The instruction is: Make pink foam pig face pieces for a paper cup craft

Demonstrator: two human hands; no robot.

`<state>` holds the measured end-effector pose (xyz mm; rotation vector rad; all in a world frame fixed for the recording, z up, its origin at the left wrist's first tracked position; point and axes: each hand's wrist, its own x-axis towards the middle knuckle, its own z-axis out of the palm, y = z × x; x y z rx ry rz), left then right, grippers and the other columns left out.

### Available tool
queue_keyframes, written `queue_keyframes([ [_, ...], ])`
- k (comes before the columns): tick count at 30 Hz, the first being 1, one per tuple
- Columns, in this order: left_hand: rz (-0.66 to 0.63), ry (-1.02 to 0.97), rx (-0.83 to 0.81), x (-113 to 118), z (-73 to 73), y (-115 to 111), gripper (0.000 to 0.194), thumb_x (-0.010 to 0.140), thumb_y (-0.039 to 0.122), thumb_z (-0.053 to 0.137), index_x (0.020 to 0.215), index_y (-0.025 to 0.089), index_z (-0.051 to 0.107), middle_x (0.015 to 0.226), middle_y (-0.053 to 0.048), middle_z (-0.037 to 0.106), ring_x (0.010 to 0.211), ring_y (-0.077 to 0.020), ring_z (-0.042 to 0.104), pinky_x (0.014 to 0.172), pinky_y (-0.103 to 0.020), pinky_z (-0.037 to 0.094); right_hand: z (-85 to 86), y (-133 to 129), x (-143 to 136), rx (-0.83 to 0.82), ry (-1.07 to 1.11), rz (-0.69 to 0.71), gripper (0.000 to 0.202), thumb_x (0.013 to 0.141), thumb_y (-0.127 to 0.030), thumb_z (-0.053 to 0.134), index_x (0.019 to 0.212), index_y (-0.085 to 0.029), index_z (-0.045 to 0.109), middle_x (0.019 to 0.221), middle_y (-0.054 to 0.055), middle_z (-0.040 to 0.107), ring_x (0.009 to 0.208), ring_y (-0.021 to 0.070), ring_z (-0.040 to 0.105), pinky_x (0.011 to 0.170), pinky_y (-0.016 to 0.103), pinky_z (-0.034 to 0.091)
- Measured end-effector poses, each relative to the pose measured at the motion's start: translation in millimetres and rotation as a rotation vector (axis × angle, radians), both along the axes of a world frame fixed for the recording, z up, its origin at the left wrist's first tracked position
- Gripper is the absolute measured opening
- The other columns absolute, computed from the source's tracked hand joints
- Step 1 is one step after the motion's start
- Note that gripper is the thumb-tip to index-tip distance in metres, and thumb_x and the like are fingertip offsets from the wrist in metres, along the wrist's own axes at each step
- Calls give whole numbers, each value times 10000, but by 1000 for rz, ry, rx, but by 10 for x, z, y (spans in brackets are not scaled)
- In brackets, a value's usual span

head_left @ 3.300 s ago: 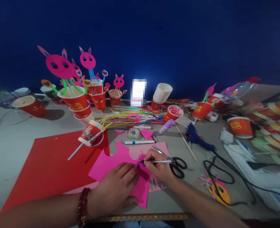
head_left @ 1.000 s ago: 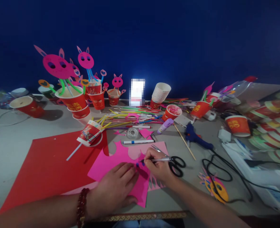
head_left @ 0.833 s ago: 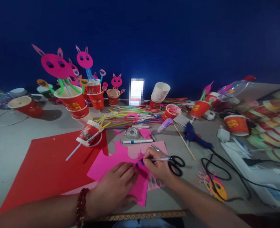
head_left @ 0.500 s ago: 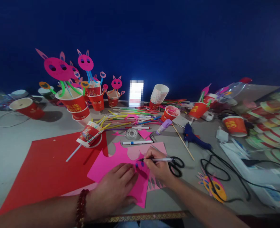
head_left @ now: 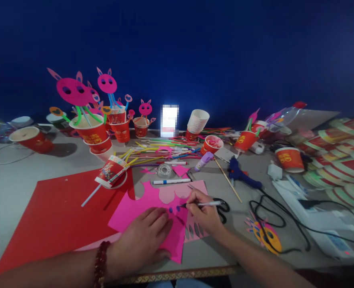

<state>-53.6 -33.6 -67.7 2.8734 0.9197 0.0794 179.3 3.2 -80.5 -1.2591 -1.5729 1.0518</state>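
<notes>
My right hand grips a clear-barrelled pen with a dark tip, held low over a bright pink paper sheet. The tip is beside the right one of two small dark-blue spots on a small pink piece lying on that sheet. Fingers stretched, my left hand lies flat on the sheet, left of the spots. The sheet's far edge has curved cut-outs. Under it lies a light pink sheet with narrow slits cut in it. Black-handled scissors are partly hidden behind my right hand.
A red sheet and a tipped paper cup lie to the left. Pink animal-face figures stand in red cups behind. Straws, a tape roll and a marker lie mid-table. A corded glue gun lies right.
The pen tip has moved right across the pink piece, from above the left blue spot to the right one. My left hand stays in place on the sheet. The whole view has shifted slightly.
</notes>
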Motion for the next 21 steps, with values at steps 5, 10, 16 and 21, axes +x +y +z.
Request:
queue_keyframes([
  [5,-1,6,-2,0,-27,-1,678,923,638,501,1365,124,536,1353,-140,595,1270,-294,508,1095,-417,398,-40,9,-1,85,-52,10,138,742,-149,515,622,-217,510,574,-48,459,504,118,405,484,244,302],
  [10,-4,16,-17,-1,-41,10,656,941,624,478,1373,134,529,1373,-139,579,1290,-287,491,1116,-419,372,-3,21,2,122,-98,14,155,744,-145,504,606,-215,504,565,-42,467,516,126,420,494,247,310],
  [16,-11,8,-33,-8,-28,7,654,937,616,500,1383,139,529,1388,-130,576,1302,-280,477,1130,-415,361,44,21,14,184,-92,49,156,766,-142,520,628,-214,527,589,-32,502,541,133,459,518,251,344],
  [21,-3,23,-12,2,-16,6,652,938,617,497,1372,132,539,1375,-136,587,1280,-278,504,1115,-411,374,20,53,2,124,-79,64,165,739,-119,492,606,-215,512,570,-42,472,521,123,418,502,248,313],
])
